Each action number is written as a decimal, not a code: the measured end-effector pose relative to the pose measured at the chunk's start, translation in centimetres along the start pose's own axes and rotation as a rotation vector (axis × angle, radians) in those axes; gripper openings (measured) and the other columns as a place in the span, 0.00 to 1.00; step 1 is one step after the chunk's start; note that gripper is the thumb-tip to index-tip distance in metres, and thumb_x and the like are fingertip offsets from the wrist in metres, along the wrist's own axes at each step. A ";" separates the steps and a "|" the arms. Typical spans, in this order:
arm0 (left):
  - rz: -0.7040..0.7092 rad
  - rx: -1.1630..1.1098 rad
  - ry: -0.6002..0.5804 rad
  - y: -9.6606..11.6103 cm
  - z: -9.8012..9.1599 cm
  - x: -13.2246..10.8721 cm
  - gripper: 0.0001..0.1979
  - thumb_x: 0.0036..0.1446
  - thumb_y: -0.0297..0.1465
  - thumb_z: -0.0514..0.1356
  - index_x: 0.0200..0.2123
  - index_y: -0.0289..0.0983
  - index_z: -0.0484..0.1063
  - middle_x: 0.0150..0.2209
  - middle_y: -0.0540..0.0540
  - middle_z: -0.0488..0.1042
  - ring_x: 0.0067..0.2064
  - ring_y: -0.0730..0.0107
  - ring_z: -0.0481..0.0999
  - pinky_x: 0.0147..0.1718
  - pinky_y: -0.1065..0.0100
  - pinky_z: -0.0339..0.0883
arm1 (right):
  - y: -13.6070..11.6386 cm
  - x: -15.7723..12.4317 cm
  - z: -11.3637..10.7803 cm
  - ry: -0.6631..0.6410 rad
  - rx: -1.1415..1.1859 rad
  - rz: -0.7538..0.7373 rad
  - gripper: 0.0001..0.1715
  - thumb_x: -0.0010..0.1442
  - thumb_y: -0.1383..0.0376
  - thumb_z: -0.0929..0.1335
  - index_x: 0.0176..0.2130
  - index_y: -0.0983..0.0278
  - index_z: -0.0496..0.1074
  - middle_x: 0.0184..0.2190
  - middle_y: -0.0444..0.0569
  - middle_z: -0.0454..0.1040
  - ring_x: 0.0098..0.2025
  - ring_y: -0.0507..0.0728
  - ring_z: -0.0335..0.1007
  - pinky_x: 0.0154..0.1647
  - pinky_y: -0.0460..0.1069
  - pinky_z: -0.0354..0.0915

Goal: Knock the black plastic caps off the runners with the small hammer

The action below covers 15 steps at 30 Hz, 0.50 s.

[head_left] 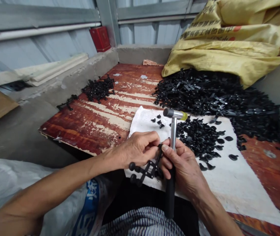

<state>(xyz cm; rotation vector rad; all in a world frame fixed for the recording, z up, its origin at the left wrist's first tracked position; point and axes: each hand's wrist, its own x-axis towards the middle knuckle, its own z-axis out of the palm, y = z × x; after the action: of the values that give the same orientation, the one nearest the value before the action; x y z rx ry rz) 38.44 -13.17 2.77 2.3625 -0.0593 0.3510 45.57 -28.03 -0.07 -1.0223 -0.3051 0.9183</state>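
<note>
My left hand [140, 147] is closed on one end of a black jointed part [147, 170], whose knobbed ends hang below the fingers. Thumb and fingertips of my right hand [181, 157] pinch the same part near its upper end. That hand also holds a hammer [173, 131] upright against the palm, its metal head with a black face and a yellow face at the top and its black handle pointing down. What lies between the fingertips is too small to tell. Beneath the hands is a white cloth [228, 183], with a pile of small black round-headed pieces [198, 137] on it.
A large heap of black linked parts [203, 91] lies at the back right under a yellow sack [223, 49]. A smaller pile [99, 88] sits at the left of the worn red board [68, 127]. A red box [100, 38] stands on the ledge behind.
</note>
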 end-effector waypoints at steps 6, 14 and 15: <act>-0.022 -0.079 -0.015 0.0 1.0 0.1 0.07 0.55 0.23 0.54 0.36 0.37 0.69 0.24 0.54 0.69 0.24 0.79 0.67 0.23 0.76 0.61 | -0.1 -0.1 0.2 0.029 0.053 -0.004 0.18 0.51 0.58 0.75 0.31 0.61 0.64 0.12 0.33 0.60 0.10 0.44 0.55 0.10 0.38 0.54; -0.165 -0.007 0.350 -3.1 -7.1 2.3 0.04 0.48 0.23 0.56 0.30 0.37 0.66 0.23 0.54 0.67 0.23 0.77 0.66 0.25 0.74 0.62 | 0.2 -0.8 0.2 0.153 0.034 -0.045 0.19 0.47 0.56 0.78 0.32 0.61 0.70 0.26 0.41 0.67 0.17 0.44 0.54 0.10 0.39 0.58; -0.245 0.026 0.488 -4.1 -9.3 2.7 0.04 0.49 0.24 0.57 0.31 0.38 0.65 0.24 0.54 0.66 0.24 0.76 0.66 0.26 0.72 0.63 | 0.2 -0.8 0.2 0.149 0.039 -0.036 0.19 0.47 0.56 0.78 0.32 0.61 0.70 0.26 0.41 0.67 0.17 0.44 0.54 0.10 0.39 0.58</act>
<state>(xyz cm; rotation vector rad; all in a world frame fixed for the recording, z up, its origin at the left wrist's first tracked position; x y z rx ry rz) 39.43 -3.71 7.22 2.2137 0.4608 0.7950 44.85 -28.47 0.05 -1.0401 -0.1797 0.8075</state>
